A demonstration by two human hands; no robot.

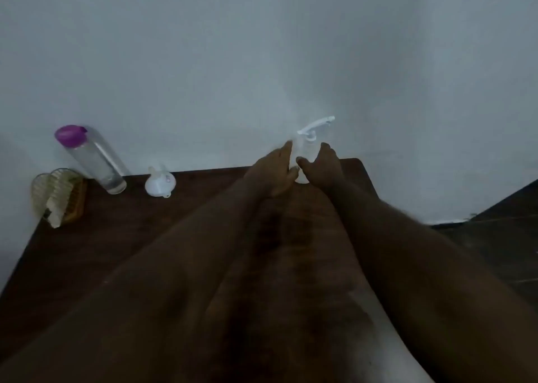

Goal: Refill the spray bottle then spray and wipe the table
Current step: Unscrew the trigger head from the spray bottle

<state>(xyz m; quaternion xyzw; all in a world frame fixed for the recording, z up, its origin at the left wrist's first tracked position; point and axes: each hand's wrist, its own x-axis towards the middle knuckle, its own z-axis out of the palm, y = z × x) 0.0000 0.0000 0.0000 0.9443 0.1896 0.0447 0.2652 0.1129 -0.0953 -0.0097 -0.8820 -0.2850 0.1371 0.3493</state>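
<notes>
Here, the spray bottle (304, 152) stands upright at the far right end of the bench (116, 251), close to the pale wall (262, 62). Its long axis runs nearly vertical, the top tipped a little to the right. The white trigger head sits on top, and its nozzle points right and slightly upward, toward the wall and away from the person. The base looks to rest on the bench, though blur makes the contact hard to read.

Both arms reach forward, and the bottle sits between the two hands. The left hand (276, 170) holds it from the left, fingers running up the body's side and the thumb low across the front. The right hand (324, 165) grips it from the right, thumb on the front and fingers curled round the far side just under the trigger head.

Well apart, at the far left of the bench, a tall clear water bottle (90, 158) with a purple cap stands by the wall. A small white funnel-like piece (160, 181) lies just to its right, and a yellowish scrubber (58, 199) sits at the left edge.
</notes>
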